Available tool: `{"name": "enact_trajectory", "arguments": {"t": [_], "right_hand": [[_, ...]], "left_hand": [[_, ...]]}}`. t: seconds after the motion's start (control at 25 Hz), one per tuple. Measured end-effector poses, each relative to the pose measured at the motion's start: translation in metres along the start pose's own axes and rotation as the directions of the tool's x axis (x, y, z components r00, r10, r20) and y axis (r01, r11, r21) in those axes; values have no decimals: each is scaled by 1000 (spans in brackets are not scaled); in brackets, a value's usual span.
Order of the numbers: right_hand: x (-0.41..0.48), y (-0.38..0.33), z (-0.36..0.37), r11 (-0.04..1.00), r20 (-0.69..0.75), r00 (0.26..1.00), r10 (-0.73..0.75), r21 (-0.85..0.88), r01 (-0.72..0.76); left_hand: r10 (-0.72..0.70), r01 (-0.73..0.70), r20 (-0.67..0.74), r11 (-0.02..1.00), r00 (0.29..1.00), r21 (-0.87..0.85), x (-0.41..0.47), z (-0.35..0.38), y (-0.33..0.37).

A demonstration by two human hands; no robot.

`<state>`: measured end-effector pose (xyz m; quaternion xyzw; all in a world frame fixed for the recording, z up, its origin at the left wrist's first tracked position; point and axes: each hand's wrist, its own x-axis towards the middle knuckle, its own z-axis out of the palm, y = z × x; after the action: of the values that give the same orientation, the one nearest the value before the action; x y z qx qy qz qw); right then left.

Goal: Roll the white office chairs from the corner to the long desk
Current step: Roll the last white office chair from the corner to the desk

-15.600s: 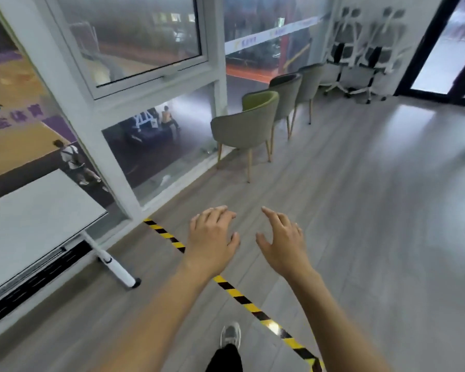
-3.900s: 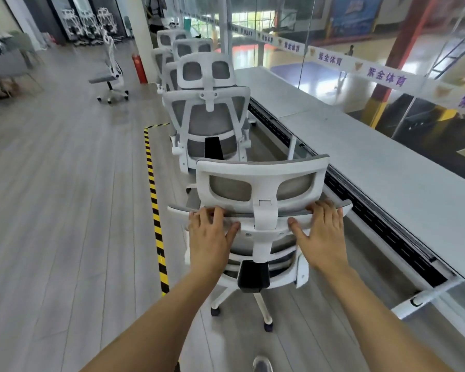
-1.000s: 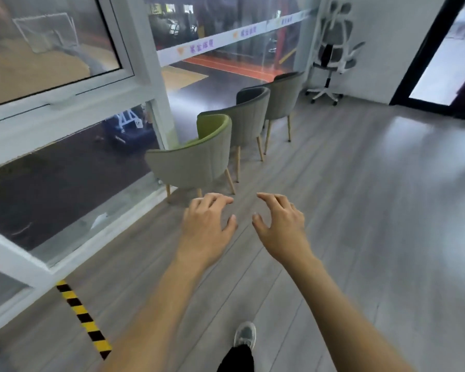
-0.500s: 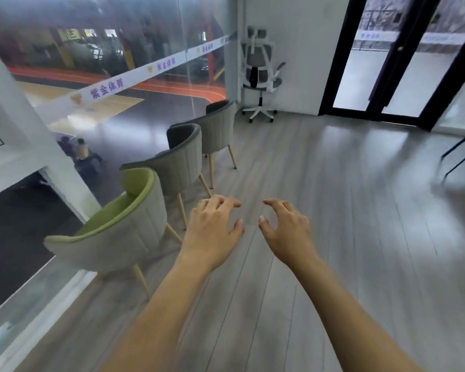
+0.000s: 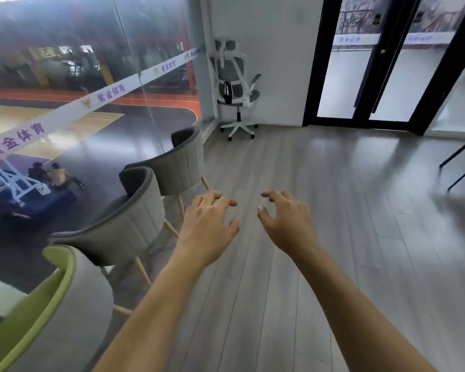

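Observation:
One white office chair [image 5: 235, 84] with grey mesh back, headrest and wheeled base stands in the far corner, against the white wall beside the glass. My left hand [image 5: 208, 224] and my right hand [image 5: 286, 220] are stretched out in front of me over the wooden floor, fingers loosely curled, holding nothing. Both hands are well short of the chair. The long desk is out of sight.
Three upholstered chairs line the glass wall on my left: a green-edged one [image 5: 46, 312] nearest, then two grey ones [image 5: 124, 224] [image 5: 183, 162]. Black-framed glass doors [image 5: 387, 63] are at the back right. Thin black legs [image 5: 459, 162] of some furniture show at the right edge.
I have walked on along the glass wall: the upholstered chairs have slid down and left, and the corner office chair looks larger and closer. My hands stay out in front, holding nothing.

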<state>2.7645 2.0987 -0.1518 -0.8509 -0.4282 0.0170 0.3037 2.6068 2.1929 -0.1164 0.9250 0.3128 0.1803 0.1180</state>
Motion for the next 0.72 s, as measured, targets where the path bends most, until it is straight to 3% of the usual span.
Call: {"name": "enact_trajectory", "arguments": {"t": [0.28,0.44,0.72], "right_hand": [[221,52,40,998,22,999,-39,-44,40],[357,77,65,999,40,999,-2,-42,4],[582,125,98,997,4,997,82,-8,-82]], "left_hand": [[-15,14,-20,998,1000,-61,222,70,-41],[10,-4,47,991,999,-131,360,104,-73],[39,-32,60,994,997,-107,608,152,-115]]}}
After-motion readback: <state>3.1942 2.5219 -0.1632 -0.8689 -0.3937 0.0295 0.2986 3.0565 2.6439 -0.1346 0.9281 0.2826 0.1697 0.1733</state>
